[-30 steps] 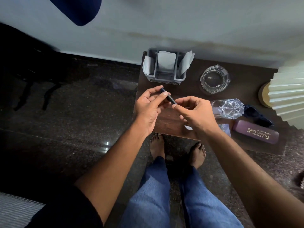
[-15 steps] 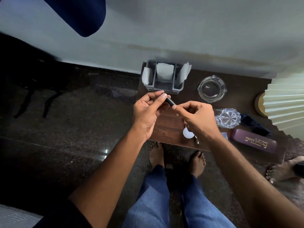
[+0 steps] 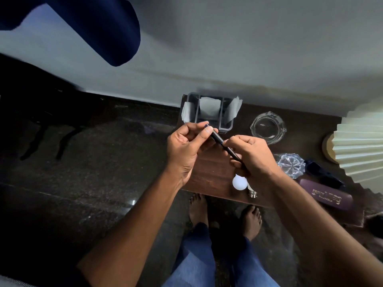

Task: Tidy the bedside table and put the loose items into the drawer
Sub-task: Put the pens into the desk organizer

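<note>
While I log item 1, pen (image 3: 217, 138): held above bedside table (image 3: 209, 175), L hand (image 3: 186, 150) pinching top end, R hand (image 3: 252, 156) gripping barrel. My advice: keep both ends aligned, press cap straight; drawer not in view.

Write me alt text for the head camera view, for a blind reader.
The left hand and right hand hold one dark pen over a wooden bedside table. On it sit a grey caddy with tissues, a glass ashtray, a white bulb, a purple spectacle case and a pleated lamp.
</note>
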